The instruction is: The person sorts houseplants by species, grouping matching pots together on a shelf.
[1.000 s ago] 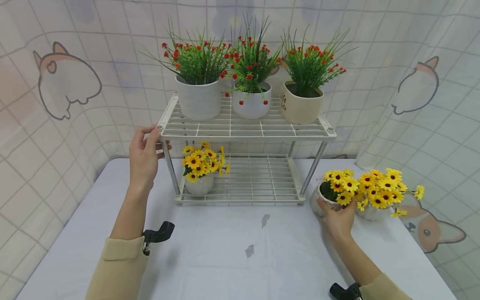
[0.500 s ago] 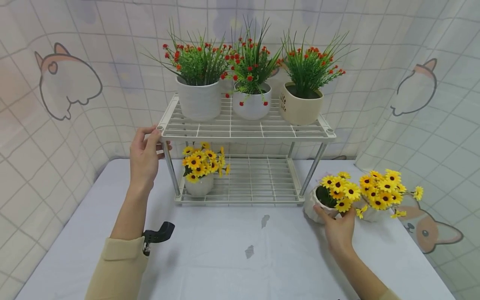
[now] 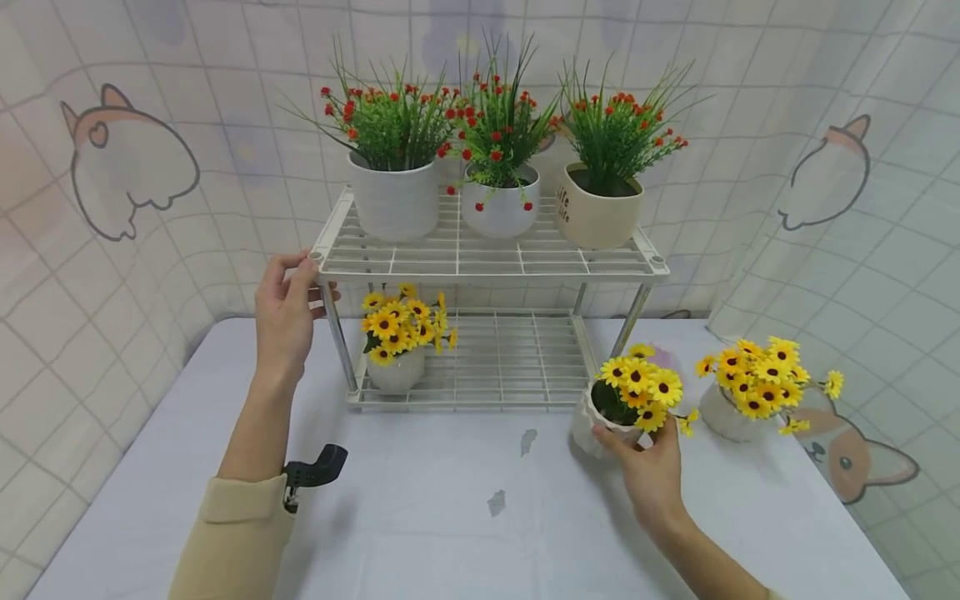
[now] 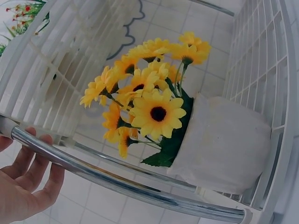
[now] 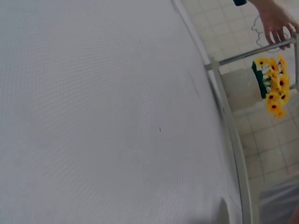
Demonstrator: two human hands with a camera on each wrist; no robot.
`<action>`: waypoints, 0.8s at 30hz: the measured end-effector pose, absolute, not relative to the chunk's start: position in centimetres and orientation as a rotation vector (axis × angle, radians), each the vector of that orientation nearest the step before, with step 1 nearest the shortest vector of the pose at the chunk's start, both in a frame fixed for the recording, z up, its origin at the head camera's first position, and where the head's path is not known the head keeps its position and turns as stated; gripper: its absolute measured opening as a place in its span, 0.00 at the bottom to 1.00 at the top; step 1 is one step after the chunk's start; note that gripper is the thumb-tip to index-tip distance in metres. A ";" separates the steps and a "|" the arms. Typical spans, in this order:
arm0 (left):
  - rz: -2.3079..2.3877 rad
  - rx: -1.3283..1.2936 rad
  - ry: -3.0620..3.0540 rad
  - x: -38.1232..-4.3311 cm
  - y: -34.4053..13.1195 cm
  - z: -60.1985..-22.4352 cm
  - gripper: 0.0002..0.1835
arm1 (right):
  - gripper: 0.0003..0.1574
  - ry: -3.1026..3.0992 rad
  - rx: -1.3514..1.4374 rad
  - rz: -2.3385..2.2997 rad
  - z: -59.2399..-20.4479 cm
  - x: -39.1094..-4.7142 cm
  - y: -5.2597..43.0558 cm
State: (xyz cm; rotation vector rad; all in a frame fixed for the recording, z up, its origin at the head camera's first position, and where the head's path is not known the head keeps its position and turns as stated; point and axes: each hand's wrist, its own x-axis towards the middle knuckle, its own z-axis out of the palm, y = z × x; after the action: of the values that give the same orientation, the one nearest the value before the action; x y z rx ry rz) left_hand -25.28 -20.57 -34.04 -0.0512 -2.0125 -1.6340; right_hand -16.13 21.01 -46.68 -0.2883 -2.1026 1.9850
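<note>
At the upper left corner of a white two-tier wire rack [image 3: 491,273], my left hand [image 3: 285,321] grips the frame. The left wrist view shows its fingers [image 4: 39,170] behind the chrome post [image 4: 117,179]. My right hand [image 3: 651,477] holds a whitish pot of yellow daisy-like flowers [image 3: 588,429] by its near side, just off the rack's front right corner. The pot tilts a little left; whether it touches the table cannot be told. On the lower shelf, at the left end, stands a similar potted yellow flower [image 3: 396,371]. The right wrist view barely catches the right hand.
Three pots of red-flowered grass stand on the top shelf: a white one [image 3: 395,204], a smaller white one [image 3: 500,208] and a cream one [image 3: 600,218]. Another potted yellow flower [image 3: 731,415] stands at the table's right. A tile-patterned curtain [image 3: 247,179] surrounds the white-covered table [image 3: 420,508].
My right hand has brought the potted yellow flower leftward, away from the other one at the right and up to the rack's front right corner. My left hand has stayed on the rack.
</note>
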 end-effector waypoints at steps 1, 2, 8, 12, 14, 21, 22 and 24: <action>-1.640 -0.049 -2.010 -25.3 -20.6 -34.1 0.21 | 0.59 -2.114 -0.270 1.980 -46.7 -16.1 20.6; -1.644 -0.048 -2.009 -25.3 -20.6 -34.1 0.21 | 0.59 -2.117 -0.247 1.977 -46.6 -16.1 20.2; -1.627 -0.072 -2.008 -25.2 -20.6 -34.1 0.22 | 0.57 -2.123 -0.152 1.991 -46.6 -16.4 17.9; -1.652 -0.078 -1.986 -25.3 -20.7 -34.2 0.21 | 0.55 -2.110 -0.083 2.034 -46.7 -16.9 16.6; -1.666 -0.080 -1.977 -25.3 -20.7 -34.2 0.20 | 0.54 -2.107 -0.047 2.052 -46.8 -17.2 15.9; -1.671 -0.083 -1.968 -25.2 -20.6 -34.1 0.20 | 0.56 -2.131 0.013 2.076 -46.4 -19.2 13.7; -1.671 -0.082 -1.966 -25.2 -20.6 -34.1 0.20 | 0.56 -2.140 0.014 2.073 -46.3 -19.6 13.4; -1.666 -0.080 -1.970 -25.2 -20.6 -34.1 0.20 | 0.57 -2.157 0.012 2.064 -46.1 -20.3 12.8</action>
State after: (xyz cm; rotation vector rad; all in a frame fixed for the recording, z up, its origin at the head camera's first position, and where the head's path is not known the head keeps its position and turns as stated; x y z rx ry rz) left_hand -25.24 -20.59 -34.13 -0.0798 -1.9704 -1.6656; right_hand -20.26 12.83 -46.09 0.0124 -2.1571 2.0643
